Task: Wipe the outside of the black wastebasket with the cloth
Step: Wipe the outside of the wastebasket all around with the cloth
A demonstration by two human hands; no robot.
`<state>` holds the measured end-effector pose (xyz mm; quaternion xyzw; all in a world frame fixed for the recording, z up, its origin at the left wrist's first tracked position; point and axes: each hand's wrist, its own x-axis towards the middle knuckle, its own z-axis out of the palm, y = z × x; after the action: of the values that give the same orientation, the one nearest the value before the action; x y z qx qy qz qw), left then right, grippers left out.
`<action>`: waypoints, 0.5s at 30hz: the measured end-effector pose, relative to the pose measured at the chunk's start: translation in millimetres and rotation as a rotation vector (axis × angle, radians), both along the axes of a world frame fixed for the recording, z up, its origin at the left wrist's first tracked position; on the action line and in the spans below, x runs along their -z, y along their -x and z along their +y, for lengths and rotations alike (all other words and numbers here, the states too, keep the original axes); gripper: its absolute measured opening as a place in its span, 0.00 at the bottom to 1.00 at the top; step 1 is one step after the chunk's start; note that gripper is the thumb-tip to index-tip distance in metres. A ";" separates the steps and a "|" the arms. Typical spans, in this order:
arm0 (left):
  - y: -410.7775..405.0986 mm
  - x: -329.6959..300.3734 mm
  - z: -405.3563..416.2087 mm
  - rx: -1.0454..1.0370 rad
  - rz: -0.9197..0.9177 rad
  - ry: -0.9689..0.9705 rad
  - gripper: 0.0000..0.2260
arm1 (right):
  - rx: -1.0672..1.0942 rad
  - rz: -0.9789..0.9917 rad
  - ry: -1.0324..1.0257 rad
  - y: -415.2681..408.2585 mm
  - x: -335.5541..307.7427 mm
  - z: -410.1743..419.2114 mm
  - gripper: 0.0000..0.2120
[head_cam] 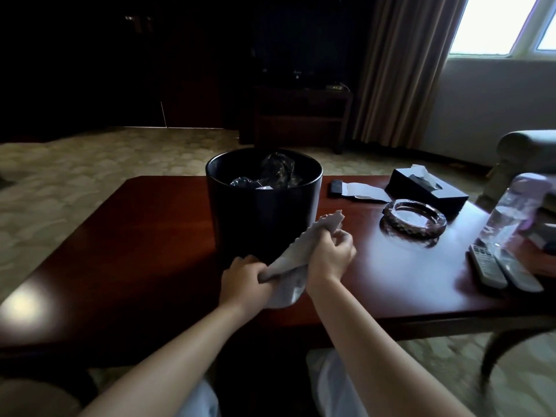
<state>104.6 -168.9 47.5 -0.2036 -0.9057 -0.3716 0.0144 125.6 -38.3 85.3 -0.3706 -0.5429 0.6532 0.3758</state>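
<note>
Both hands are clenched on the cloth (296, 254): left hand (243, 276) at its lower end, right hand (331, 257) higher. The cloth is being readied, just before the wastebasket (263, 212), which stands mid-table (120, 236) toward the far edge. Next, pressing the cloth to its wall seems called for.

Black wastebasket (263, 212) — pale grey cloth (296, 254) — reddish-brown table (144, 224).

Both bare forearms reaching forward from the bottom edge, converging toward the middle. Left hand (245, 276) knuckles up, fingers curled tight around the near end of the cloth (296, 260). Right hand (331, 257) slightly farther forward and higher, wrist bent, fingers curled and pinching the same cloth. Hands close together, nearly touching.
</note>
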 end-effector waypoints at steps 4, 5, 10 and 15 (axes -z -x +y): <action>3.4 -24.0 -8.9 -0.015 0.005 -0.228 0.15 | 0.119 -0.262 -0.324 -13.4 -5.4 10.6 0.10; 4.0 -30.6 -11.1 -0.025 0.016 -0.248 0.14 | 0.118 -0.277 -0.342 -15.9 -7.1 13.0 0.08; 1.8 -60.2 -19.9 0.029 0.163 -0.265 0.16 | 0.054 -0.081 -0.220 -25.6 -21.5 20.7 0.05; 0.4 -87.7 -15.5 0.033 0.325 -0.208 0.15 | 0.153 0.041 -0.114 -14.9 -40.1 19.7 0.06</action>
<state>104.3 -184.4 135.2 -0.2733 -0.8445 -0.4258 0.1754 140.5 -18.6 125.4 -0.3755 -0.5415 0.5980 0.4561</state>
